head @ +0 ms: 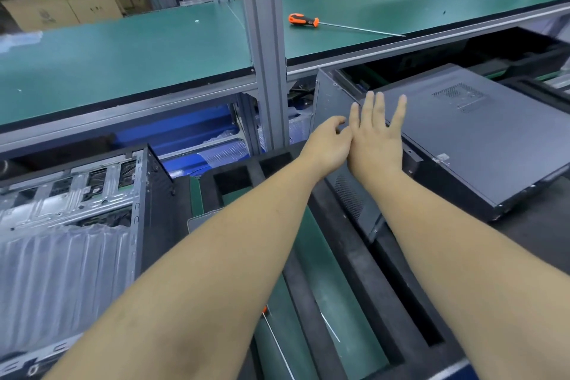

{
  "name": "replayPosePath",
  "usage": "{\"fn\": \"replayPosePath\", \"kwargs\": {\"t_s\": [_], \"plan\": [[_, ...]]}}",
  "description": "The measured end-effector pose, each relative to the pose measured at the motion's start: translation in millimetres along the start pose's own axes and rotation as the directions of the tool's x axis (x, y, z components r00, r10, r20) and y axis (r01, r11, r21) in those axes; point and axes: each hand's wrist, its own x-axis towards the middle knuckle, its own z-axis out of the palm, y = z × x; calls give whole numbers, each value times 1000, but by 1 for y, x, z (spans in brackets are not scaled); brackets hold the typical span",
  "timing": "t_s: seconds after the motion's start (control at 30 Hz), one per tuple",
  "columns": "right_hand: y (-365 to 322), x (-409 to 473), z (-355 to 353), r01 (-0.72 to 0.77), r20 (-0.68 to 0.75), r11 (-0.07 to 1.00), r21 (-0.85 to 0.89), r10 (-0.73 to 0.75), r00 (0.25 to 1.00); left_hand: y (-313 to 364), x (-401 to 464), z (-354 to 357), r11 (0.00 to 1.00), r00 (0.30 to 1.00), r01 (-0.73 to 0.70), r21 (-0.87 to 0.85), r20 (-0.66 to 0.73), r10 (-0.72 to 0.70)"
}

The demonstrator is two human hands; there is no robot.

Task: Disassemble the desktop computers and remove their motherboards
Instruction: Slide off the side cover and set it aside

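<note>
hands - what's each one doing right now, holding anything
Left hand: fingers loosely curled at the side panel's near corner; a grip cannot be told.
Right hand: open, straight fingers flat on the panel, holding nothing.

A raised green-matted surface (123, 52), carried on grey aluminium posts, runs across the far side, and an orange-and-black screwdriver (303, 20) lies on it with its long shaft reaching the front edge. Below it, a lower line of black foam trays (364, 259) over a green belt carries a closed black desktop case (481, 145) on the right. An opened case (92, 194) with bare metal bays and air-cushion packing stands at the left.
</note>
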Motion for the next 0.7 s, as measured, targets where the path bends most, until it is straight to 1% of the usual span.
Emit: {"fn": "replayPosePath", "kwargs": {"t_s": [0.07, 0.1, 0.13, 0.17, 0.2, 0.23, 0.27, 0.3, 0.33, 0.37, 0.43, 0.5, 0.53, 0.6, 0.63, 0.67, 0.7], "plan": [[-9, -6, -2, 40, 26, 999, 11, -40, 999, -9, -9, -7, 997, 999, -37, 69, -19, 38], [-17, -9, -5, 73, 41, 996, 47, -75, 996, -14, -16, -15, 992, 998, -50, 114, -43, 55], [-26, -13, -10, 120, 42, 986, 117, -125, 991, -19, -24, -25, 982, 994, -65, 176, -75, 79], [-38, -18, -15, 169, 26, 960, 224, -179, 984, -25, -34, -38, 965, 988, -80, 249, -108, 109], [-51, -25, -21, 200, 1, 909, 366, -215, 977, -31, -44, -53, 944, 981, -87, 319, -139, 137], [-65, -35, -29, 192, 0, 829, 526, -226, 974, -37, -57, -68, 923, 973, -83, 377, -169, 156], [-80, -46, -38, 151, 37, 735, 661, -233, 972, -44, -72, -83, 905, 966, -65, 421, -201, 163], [-96, -57, -47, 100, 83, 651, 753, -245, 966, -52, -87, -99, 890, 958, -41, 454, -237, 165], [-112, -70, -56, 58, 121, 585, 809, -263, 957, -60, -103, -115, 875, 948, -16, 484, -270, 166], [-128, -83, -67, 40, 137, 540, 841, -283, 949, -69, -120, -133, 858, 941, 10, 514, -296, 166], [-162, -108, -92, 47, 121, 477, 878, -315, 941, -92, -154, -172, 814, 922, 55, 579, -342, 180], [-201, -130, -121, 132, 22, 416, 900, -344, 939, -121, -189, -215, 769, 895, 141, 623, -413, 171], [-222, -140, -138, 199, -54, 379, 904, -362, 931, -136, -208, -238, 738, 887, 205, 643, -441, 138], [-266, -160, -170, 299, -161, 286, 911, -420, 893, -170, -249, -284, 623, 892, 341, 704, -452, 22], [-288, -169, -183, 321, -171, 253, 913, -479, 861, -190, -270, -305, 547, 898, 389, 741, -438, -46], [-309, -178, -193, 339, -151, 253, 906, -554, 819, -208, -291, -323, 481, 906, 409, 776, -410, -108], [-328, -185, -199, 371, -117, 297, 880, -621, 775, -226, -310, -337, 448, 914, 404, 798, -369, -168]]}}
